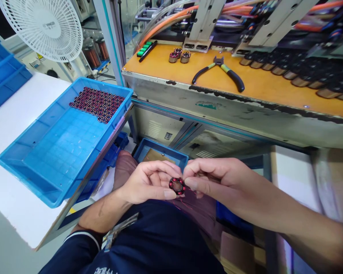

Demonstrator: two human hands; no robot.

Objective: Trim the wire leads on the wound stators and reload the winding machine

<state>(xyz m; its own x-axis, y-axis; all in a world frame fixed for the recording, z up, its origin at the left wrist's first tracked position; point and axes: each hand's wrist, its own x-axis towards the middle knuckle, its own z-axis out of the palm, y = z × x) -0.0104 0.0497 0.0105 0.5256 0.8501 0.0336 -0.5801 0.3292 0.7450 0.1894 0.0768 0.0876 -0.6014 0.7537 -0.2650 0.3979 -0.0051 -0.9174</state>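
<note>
Above my lap, my left hand (151, 182) pinches a small ring-shaped motor stator (171, 185) between thumb and fingers. The stator is black with red wire coils round its open middle. Thin red wire ends trail below it. My right hand (207, 177) is closed at the stator's right side, thumb and forefinger pressed together beside its edge. Whether those fingertips grip a wire end or the ring itself is hidden.
On the left table stands a blue tray (60, 129) with many stators (98, 102) at its far end. The orange bench (217, 82) holds cutting pliers (218, 70), several loose stators (179, 56) and a row of black-and-copper parts (291, 72). A white fan (45, 28) stands behind.
</note>
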